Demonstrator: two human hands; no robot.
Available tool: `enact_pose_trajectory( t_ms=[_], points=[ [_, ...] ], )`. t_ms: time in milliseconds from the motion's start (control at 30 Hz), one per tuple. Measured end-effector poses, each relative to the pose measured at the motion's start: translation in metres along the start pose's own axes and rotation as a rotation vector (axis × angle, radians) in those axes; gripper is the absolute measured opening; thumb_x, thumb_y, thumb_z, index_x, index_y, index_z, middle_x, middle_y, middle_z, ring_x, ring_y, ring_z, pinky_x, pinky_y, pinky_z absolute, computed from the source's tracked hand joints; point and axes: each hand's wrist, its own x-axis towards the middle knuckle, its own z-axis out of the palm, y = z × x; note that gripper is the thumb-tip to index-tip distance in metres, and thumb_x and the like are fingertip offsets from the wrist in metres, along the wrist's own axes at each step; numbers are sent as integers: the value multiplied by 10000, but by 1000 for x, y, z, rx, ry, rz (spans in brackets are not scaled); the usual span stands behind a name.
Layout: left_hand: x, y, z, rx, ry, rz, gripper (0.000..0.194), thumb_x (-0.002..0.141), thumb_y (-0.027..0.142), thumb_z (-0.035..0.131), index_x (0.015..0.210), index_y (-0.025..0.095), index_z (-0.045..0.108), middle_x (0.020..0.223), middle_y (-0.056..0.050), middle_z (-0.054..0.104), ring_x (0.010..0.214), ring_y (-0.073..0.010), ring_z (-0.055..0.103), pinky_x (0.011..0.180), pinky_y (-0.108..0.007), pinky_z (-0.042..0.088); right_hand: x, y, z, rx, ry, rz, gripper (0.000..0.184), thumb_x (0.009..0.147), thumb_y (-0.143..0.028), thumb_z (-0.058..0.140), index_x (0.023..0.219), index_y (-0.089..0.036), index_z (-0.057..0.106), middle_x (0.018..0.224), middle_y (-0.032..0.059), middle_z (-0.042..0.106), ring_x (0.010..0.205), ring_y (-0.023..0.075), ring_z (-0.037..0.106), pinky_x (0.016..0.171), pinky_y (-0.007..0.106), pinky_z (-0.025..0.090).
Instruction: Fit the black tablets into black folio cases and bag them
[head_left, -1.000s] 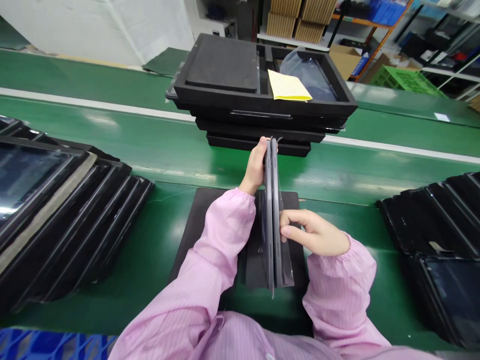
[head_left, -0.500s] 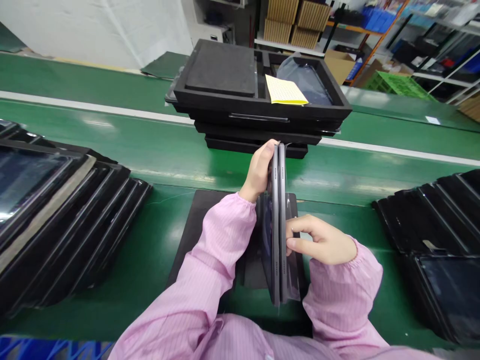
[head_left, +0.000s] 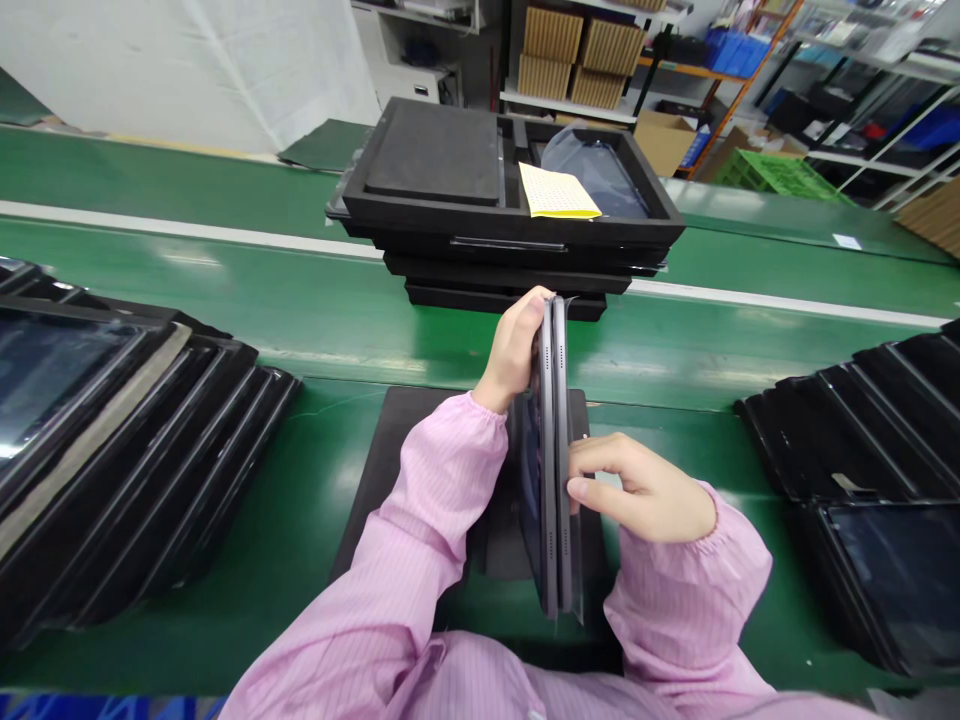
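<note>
Two slim grey tablets (head_left: 556, 450) stand on edge, pressed together side by side, in the middle of the view. My left hand (head_left: 517, 340) is closed around their far end, its fingers partly hidden behind the left one. Against the right tablet's outer face, my right hand (head_left: 637, 485) has its thumb and forefinger bent close together; the fingertips are partly hidden at the tablet. Clear film (head_left: 576, 580) sticks out along that tablet's right side. Under the pair lies a flat black foam sheet (head_left: 397, 440) on the green work surface (head_left: 300, 520).
Beyond my hands stands a stack of black foam trays (head_left: 517, 225) with a yellow-edged paper (head_left: 559, 192) on top. Leaning stacks of black trays with tablets (head_left: 150, 450) rise at left, and more trays (head_left: 847, 430) at right. Shelves with cartons (head_left: 581, 55) are behind.
The view has shifted slightly. The film at the right tablet's near end hangs closer to it. Both hands keep their places on the tablets.
</note>
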Motion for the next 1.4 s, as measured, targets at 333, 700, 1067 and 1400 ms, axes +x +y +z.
enact_pose_trajectory(
  t_ms=[333,700,1067,1400],
  points=[
    [-1,1,1,-13,3,-20,588,890,780,359,730,235,510,608,23,406,550,-159,426,527,-311,345,1,-7,10,-136,153,-13,390,961,-286,483,578,-217,458,562,-22,546,554,123,500,586,264,408],
    [-13,27,8,81,-113,88,499,951,652,298,725,239,468,664,3,497,630,-180,456,639,-346,384,-7,-13,12,-75,234,-71,316,851,-212,567,558,-222,451,549,-25,579,544,121,521,575,255,423],
    [-19,39,11,167,-174,85,529,919,688,231,721,245,443,713,-30,524,715,-220,500,682,-374,411,-11,-17,15,-33,206,-72,360,856,-263,632,527,-220,493,572,-3,647,571,137,591,594,271,464],
    [-25,47,14,221,-209,126,561,906,722,216,719,251,456,723,-45,564,723,-237,520,733,-400,432,-18,-21,19,-63,226,-28,391,858,-365,668,532,-213,514,614,11,663,587,146,599,600,278,457]
  ],
)
